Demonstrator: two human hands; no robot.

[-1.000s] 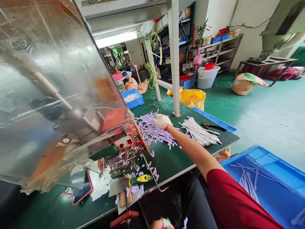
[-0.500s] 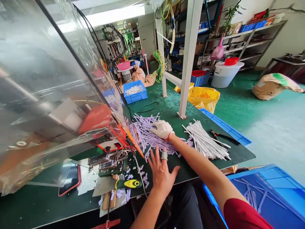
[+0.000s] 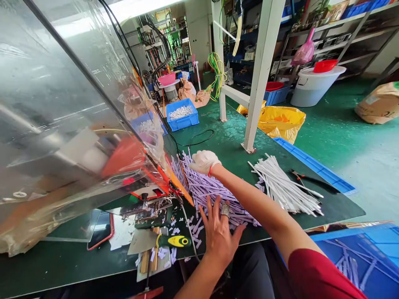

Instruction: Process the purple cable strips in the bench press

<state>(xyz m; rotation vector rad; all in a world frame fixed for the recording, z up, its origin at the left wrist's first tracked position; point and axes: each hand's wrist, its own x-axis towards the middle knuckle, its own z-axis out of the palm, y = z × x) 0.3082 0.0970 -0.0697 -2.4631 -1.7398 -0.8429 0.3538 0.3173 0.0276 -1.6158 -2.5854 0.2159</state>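
Observation:
A heap of purple strips (image 3: 212,189) lies on the green table. My right hand (image 3: 205,162), in a white glove, rests on the far left part of the heap, its fingers curled down and partly hidden. Bare and spread, my left hand (image 3: 220,230) lies at the heap's near edge, with a metal band on one finger. Right of the heap is a bundle of white strips (image 3: 277,182), with pliers (image 3: 311,180) beside it.
A clear plastic sheet (image 3: 71,104) slants over the left side. A scraper (image 3: 174,241), a phone (image 3: 101,229) and a small machine (image 3: 152,207) lie near left. A blue bin (image 3: 182,120) stands behind; a white post (image 3: 262,74) rises at the table's far edge.
My gloved right hand has moved to the far left over the purple strips, and its fingers have curled in. The strips are gathered more closely. The view has shifted a little.

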